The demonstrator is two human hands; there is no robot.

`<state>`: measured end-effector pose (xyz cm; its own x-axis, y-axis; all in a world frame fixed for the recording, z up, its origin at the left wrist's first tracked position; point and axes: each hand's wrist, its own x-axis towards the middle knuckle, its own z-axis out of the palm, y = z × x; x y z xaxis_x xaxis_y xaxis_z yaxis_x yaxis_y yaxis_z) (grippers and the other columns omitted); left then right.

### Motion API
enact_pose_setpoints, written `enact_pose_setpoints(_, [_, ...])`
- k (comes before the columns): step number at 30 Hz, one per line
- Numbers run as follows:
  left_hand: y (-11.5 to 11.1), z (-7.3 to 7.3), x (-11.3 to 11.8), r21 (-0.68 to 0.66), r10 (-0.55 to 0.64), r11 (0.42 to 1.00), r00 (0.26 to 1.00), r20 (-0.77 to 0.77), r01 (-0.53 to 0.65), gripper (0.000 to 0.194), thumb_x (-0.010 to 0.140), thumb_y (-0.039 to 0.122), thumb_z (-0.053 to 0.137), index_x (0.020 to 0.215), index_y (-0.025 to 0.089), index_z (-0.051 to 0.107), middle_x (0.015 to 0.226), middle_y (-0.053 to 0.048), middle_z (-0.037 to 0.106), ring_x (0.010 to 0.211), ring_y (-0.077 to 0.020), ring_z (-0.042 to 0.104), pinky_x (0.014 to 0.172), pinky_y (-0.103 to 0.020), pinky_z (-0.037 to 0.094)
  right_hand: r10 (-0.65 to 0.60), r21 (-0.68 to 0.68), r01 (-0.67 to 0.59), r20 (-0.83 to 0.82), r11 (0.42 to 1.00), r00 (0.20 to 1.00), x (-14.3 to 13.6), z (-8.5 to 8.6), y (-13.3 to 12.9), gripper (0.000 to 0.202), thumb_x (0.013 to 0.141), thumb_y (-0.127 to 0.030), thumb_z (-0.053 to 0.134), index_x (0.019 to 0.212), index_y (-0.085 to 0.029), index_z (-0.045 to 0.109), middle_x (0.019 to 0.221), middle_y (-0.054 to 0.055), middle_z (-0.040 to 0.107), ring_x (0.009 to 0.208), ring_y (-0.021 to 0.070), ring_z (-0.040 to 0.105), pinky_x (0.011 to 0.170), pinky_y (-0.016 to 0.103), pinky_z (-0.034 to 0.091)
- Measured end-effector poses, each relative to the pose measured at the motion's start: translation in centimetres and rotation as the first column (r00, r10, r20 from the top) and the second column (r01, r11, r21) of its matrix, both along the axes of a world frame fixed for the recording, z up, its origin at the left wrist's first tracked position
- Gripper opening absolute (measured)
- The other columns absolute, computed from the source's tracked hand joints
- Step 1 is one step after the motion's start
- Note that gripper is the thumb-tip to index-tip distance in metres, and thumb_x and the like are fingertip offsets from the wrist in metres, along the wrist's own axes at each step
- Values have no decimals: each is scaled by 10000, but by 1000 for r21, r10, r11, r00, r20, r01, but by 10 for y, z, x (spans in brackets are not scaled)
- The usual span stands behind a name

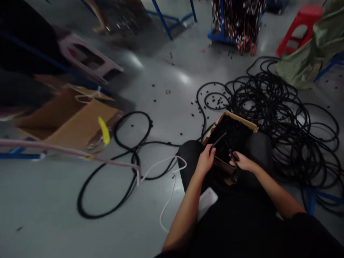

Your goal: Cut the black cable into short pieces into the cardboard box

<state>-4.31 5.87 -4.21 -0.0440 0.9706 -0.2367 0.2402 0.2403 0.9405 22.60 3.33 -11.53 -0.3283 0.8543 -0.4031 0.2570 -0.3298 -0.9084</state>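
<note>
Over an open cardboard box [253, 126] between my knees, both hands are at work. My left hand [206, 160] is closed around a black cable [220, 139], whose end points up and right over the box. Closed too, my right hand [242, 161] grips a dark, narrow tool with a handle [233, 157]; its kind is too dark to make out. The two held things come close together, and I cannot tell whether they touch. Inside the box lies a heap of small black pieces [233, 129], blurred in the dim light.
A large tangle of black cable [268, 104] covers the floor at right, and more loops [115, 211] lie at left. An open carton [77, 122], a red stool [309, 18] and a blue rack of wires [236, 21] stand around. Small black bits dot the floor.
</note>
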Motion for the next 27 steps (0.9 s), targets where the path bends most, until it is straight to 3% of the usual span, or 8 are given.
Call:
enact_pose_setpoints(3, [5,-20,0,22,-106,994,985,-138,110,256,1123,453,709,1180,221,804,934,-44,795,927,-277,778,927,-397,622,3,-59,-5,-18,998,1000,-2,4,2,582,861,-460,1033,1272,-205,711,1183,35,763,1089,214,717,1122,434,613])
enact_pose_setpoints(6, [-1,-42,-3,49,-127,989,973,-190,139,420,1178,553,617,1294,192,798,957,-57,793,950,-279,778,963,-415,637,8,-113,-13,-44,993,999,3,2,0,596,887,-425,1045,1317,-196,702,1125,10,746,1054,191,709,1044,386,625])
enact_pose_setpoints(8, [-8,-49,-4,76,-120,987,971,-208,138,470,1181,564,608,1405,184,770,1010,-72,802,984,-280,787,1013,-433,647,24,-145,-35,-76,989,997,5,1,-3,572,935,-393,1019,1353,-186,690,1109,4,742,1023,172,705,1004,352,622])
enact_pose_setpoints(11, [-15,-47,-4,79,-170,979,963,-212,190,453,1157,508,650,1473,193,727,1151,-112,843,1065,-293,819,1061,-443,658,39,-178,-56,-97,982,995,6,-2,-4,547,963,-363,996,1362,-172,675,1074,-5,729,958,152,688,949,319,614])
enact_pose_setpoints(17, [-16,-37,-4,7,-292,951,910,-294,308,344,1137,374,661,1423,221,775,1337,-145,888,1212,-334,834,1130,-456,654,90,-134,-103,-100,986,991,3,-5,-1,481,1034,-436,942,1348,-178,684,1039,-20,705,944,155,675,901,305,622])
enact_pose_setpoints(20, [-15,-38,-7,-1,-311,944,893,-324,329,336,1129,330,657,1422,224,782,1340,-147,891,1219,-345,833,1153,-482,645,68,-123,-68,-1,990,998,2,-4,2,466,1043,-536,936,1232,-179,704,1026,-17,676,933,155,626,868,301,581])
enact_pose_setpoints(23, [-16,-42,-11,-3,-322,940,883,-342,342,334,1123,305,660,1427,230,777,1338,-152,880,1247,-363,825,1171,-509,640,4,-122,13,139,992,990,1,2,4,587,971,-656,987,1151,-170,710,1000,-9,655,931,174,604,893,335,553])
enact_pose_setpoints(27, [-16,-48,-9,-97,-324,946,880,-346,310,311,1112,296,713,1418,244,737,1267,-144,861,1222,-379,826,1153,-536,651,3,-50,12,297,999,955,-4,16,4,607,935,-647,1015,1169,-174,716,1059,38,746,1000,225,682,992,391,557])
